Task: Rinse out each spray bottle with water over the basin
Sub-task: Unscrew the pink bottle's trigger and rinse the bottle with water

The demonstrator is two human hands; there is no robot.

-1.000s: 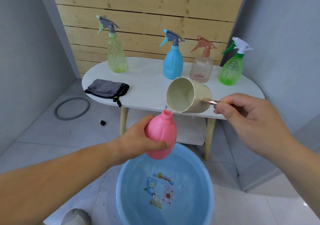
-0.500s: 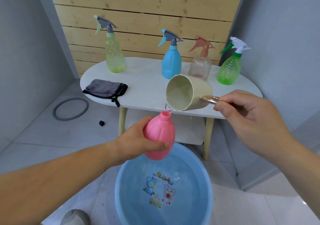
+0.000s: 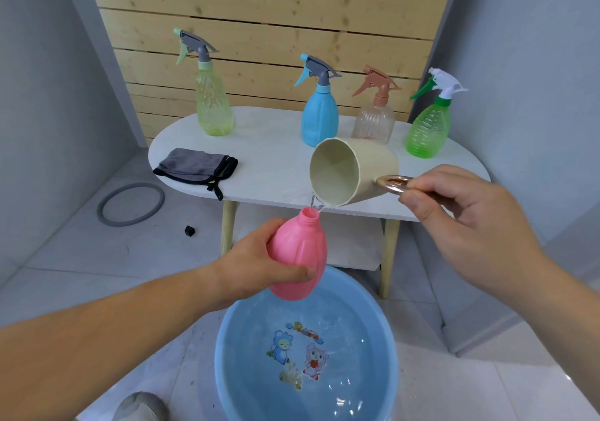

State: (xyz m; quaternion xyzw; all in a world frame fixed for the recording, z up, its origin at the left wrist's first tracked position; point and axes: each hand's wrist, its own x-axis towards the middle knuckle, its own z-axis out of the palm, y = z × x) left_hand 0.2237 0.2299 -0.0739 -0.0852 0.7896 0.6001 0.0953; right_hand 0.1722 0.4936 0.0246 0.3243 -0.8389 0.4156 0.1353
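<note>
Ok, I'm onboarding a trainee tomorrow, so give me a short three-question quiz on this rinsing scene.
1. True or false: the pink bottle has its spray head on.
2. Which hand holds the cup? A) left B) right
3. Fill in: ___ spray-topped bottles stand on the table.

Key:
1. False. Its neck is open.
2. B. The right hand pinches the cup's handle, and the left hand grips the pink bottle.
3. Four.
</note>
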